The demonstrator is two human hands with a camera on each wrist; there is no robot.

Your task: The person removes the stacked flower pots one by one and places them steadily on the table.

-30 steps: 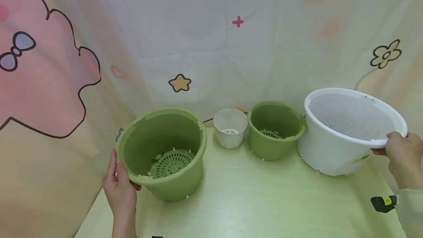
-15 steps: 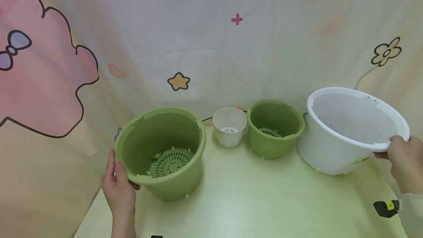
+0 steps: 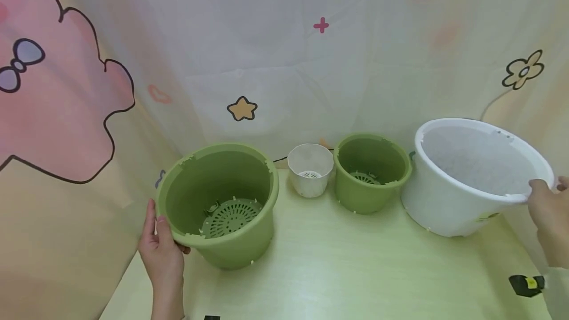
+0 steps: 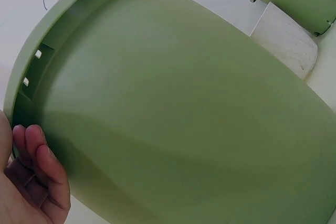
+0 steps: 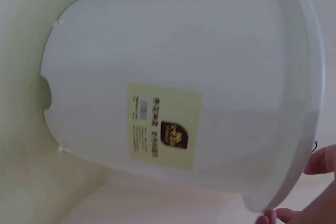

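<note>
In the head view, my left hand [image 3: 162,256] grips the near left rim of a large green plant pot [image 3: 258,241]. The thumb lies over the rim and curled fingers [image 4: 52,169] show below it in the left wrist view. The pot has a slotted base inside. At the far right, my right hand [image 3: 551,216] is at the rim of a large white plant pot [image 3: 440,206]. In the right wrist view its thumb [image 5: 317,161] and fingertips sit right at the rim's outer edge, not wrapped round it. A label [image 5: 165,124] is on that pot's wall.
Between the large pots stand a small white pot [image 3: 308,186] and a mid-sized green pot [image 3: 364,201], in a row along the back of the pale table [image 3: 355,265]. A printed curtain [image 3: 284,63] hangs behind. A black and yellow object [image 3: 526,284] is by the right sleeve.
My right hand has loosened from the white pot's rim and shifted slightly right; its fingers under the rim no longer show. The left hand and green pot stay put.
</note>
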